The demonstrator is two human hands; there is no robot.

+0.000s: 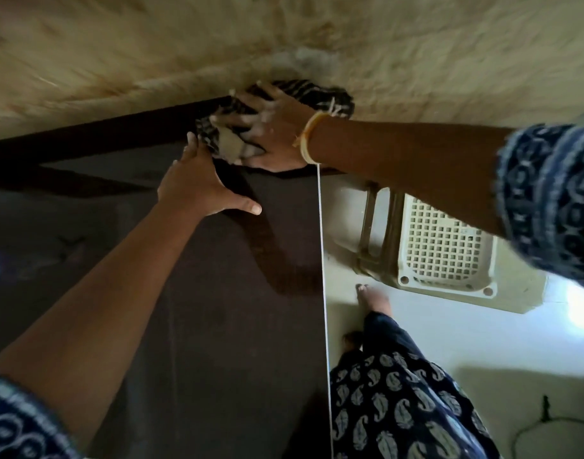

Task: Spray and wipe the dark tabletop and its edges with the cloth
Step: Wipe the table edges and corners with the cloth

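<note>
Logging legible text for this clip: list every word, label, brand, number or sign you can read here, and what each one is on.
None: no readable text, label, brand or number shows in this frame.
The plastic stool has only a moulded grid, with no lettering that can be made out.
The striped cloth under the right hand, the patterned sleeves and the dark tabletop carry patterns or plain surface only, no writing.
The left hand rests on the tabletop.
</note>
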